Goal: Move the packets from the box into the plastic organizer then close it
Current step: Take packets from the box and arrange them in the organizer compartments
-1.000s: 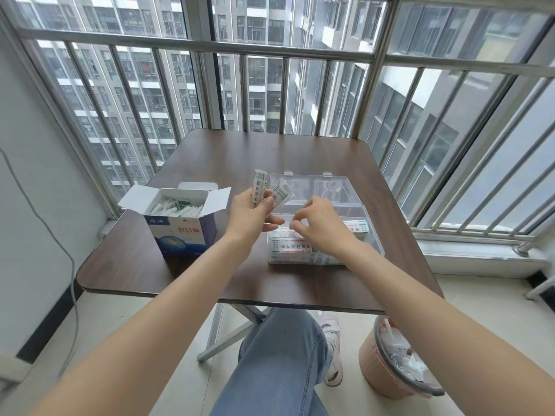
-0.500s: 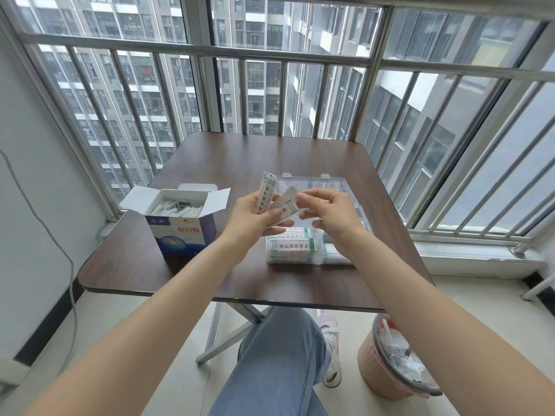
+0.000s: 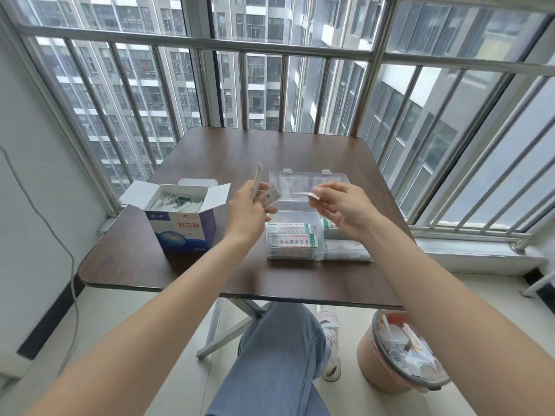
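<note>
An open white and blue box (image 3: 183, 226) stands on the left of the table, with several white packets (image 3: 177, 202) inside. A clear plastic organizer (image 3: 300, 210) lies open at the centre right, with stacked packets (image 3: 290, 242) in its near compartments. My left hand (image 3: 247, 210) is raised between box and organizer and holds a few packets (image 3: 264, 190) fanned upward. My right hand (image 3: 345, 207) hovers over the organizer and pinches one thin packet (image 3: 303, 193) seen edge-on.
The brown table (image 3: 240, 154) stands against a barred window. A pink waste bin (image 3: 399, 352) full of wrappers sits on the floor at the lower right. My crossed legs in jeans are under the table's front edge. A cable hangs down the left wall.
My right hand rose from the organizer's near compartment to the packets in my left hand, took one, and has now drawn it away to the right.
</note>
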The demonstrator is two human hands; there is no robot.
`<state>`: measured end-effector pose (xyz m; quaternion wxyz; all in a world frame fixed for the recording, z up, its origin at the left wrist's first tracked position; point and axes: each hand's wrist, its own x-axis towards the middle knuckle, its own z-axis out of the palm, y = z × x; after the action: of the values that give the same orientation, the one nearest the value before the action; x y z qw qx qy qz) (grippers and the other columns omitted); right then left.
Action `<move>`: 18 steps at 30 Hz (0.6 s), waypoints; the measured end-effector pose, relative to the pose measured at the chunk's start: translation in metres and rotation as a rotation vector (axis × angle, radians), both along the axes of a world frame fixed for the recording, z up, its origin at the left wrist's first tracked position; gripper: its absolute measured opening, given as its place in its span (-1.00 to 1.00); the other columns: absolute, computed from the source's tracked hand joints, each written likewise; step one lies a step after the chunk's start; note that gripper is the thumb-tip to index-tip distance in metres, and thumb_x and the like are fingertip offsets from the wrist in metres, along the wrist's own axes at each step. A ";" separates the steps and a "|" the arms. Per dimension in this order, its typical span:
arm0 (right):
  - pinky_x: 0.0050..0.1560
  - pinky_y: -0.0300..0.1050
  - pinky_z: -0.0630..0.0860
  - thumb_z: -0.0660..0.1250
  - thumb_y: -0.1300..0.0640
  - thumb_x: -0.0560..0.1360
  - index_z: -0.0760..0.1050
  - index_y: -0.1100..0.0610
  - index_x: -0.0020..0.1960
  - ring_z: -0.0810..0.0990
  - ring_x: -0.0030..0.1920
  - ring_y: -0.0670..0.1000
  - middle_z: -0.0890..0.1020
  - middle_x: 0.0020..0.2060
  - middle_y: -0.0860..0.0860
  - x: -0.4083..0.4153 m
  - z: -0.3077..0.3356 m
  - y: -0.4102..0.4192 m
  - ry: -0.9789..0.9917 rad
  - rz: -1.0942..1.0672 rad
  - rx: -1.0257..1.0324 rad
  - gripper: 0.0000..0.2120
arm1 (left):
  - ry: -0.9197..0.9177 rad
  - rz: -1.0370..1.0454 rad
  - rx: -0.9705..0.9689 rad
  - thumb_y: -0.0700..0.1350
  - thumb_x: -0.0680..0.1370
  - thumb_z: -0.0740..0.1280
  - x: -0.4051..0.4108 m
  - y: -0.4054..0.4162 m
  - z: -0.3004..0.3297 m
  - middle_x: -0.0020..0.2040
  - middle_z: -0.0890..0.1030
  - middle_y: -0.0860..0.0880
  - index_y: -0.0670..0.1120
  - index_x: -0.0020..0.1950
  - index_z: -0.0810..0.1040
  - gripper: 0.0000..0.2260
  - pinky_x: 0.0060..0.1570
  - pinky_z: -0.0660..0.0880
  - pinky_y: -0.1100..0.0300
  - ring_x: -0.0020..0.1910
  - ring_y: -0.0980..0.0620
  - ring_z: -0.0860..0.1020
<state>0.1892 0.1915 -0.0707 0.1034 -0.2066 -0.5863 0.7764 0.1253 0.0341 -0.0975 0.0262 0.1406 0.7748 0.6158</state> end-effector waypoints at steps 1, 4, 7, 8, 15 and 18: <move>-0.28 -0.32 0.58 0.30 0.38 0.50 0.49 0.25 -0.13 0.63 -0.35 -0.02 0.60 -0.25 0.13 -0.001 -0.003 0.003 -0.024 0.023 0.074 -0.93 | 0.002 0.017 0.019 -0.31 0.62 0.10 0.000 0.000 0.000 -0.01 0.56 -0.08 -0.12 0.05 0.43 -0.84 -0.37 0.51 0.29 -0.30 0.06 0.59; -0.35 -0.36 0.54 0.32 0.40 0.48 0.52 0.30 -0.04 0.61 -0.31 0.01 0.59 -0.17 0.18 -0.004 -0.010 0.008 -0.117 0.084 0.423 -0.92 | 0.000 0.014 0.051 -0.29 0.63 0.11 -0.001 0.000 0.001 -0.06 0.54 -0.03 -0.14 0.05 0.43 -0.87 -0.29 0.53 0.24 -0.28 0.07 0.58; -0.39 -0.37 0.46 0.33 0.33 0.49 0.56 0.22 -0.12 0.60 -0.35 -0.04 0.61 -0.24 0.14 -0.008 -0.014 0.007 -0.188 0.177 0.778 -0.94 | -0.010 0.005 0.055 -0.28 0.63 0.12 -0.003 0.000 0.000 -0.04 0.56 -0.04 -0.15 0.04 0.43 -0.89 -0.25 0.56 0.21 -0.26 0.06 0.60; -0.37 -0.37 0.46 0.32 0.32 0.49 0.56 0.21 -0.13 0.59 -0.37 -0.06 0.62 -0.26 0.12 -0.009 -0.015 0.006 -0.198 0.198 0.859 -0.92 | -0.016 0.005 0.054 -0.28 0.63 0.13 -0.003 0.000 0.000 -0.04 0.56 -0.04 -0.14 0.04 0.43 -0.89 -0.24 0.57 0.21 -0.26 0.06 0.60; -0.04 -0.15 0.51 0.32 0.30 0.45 0.62 0.14 -0.12 0.58 -0.14 0.03 0.63 -0.15 0.10 -0.018 -0.027 -0.007 -0.216 0.287 1.266 -0.87 | -0.047 -0.016 0.070 -0.29 0.62 0.13 -0.005 0.001 -0.003 -0.05 0.57 -0.04 -0.16 0.05 0.45 -0.88 -0.32 0.56 0.30 -0.29 0.06 0.61; -0.01 -0.03 0.54 0.33 0.28 0.44 0.62 0.12 -0.13 0.59 -0.07 0.09 0.64 -0.13 0.06 -0.020 -0.033 -0.010 -0.215 0.295 1.393 -0.87 | -0.084 -0.062 0.084 -0.32 0.62 0.12 -0.007 0.004 -0.002 -0.09 0.57 -0.07 -0.17 0.04 0.45 -0.86 -0.28 0.55 0.28 -0.28 0.04 0.60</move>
<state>0.1689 0.1811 -0.1032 0.0470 -0.0867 -0.9741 0.2035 0.1181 0.0381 -0.0994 0.0719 0.1398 0.7419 0.6518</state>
